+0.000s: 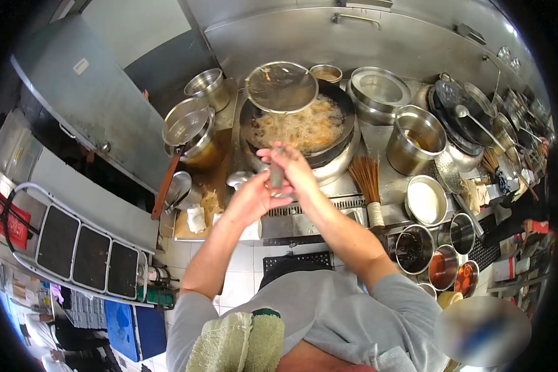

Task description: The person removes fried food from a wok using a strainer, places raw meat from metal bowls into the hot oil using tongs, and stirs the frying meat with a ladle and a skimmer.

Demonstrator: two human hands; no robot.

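Note:
My right hand (294,168) and my left hand (253,199) come together in front of the wok. A short greyish, handle-like bar (276,177) shows between them. My right fingers lie along it, while my left fingers stretch out beside it. Whether this bar belongs to the strainer cannot be made out. Beyond my hands, the dark wok (247,127) holds bubbling oil with frying food (319,127). A round mesh strainer (282,87) with some bits in it is over the wok's far side.
A wooden-handled pan (166,186) and steel pots (208,90) stand on the left. To the right are a bamboo brush (367,180), a tall pot (409,152), a white-filled bowl (425,201) and several sauce containers (443,270). A ladder-like frame (84,239) is at far left.

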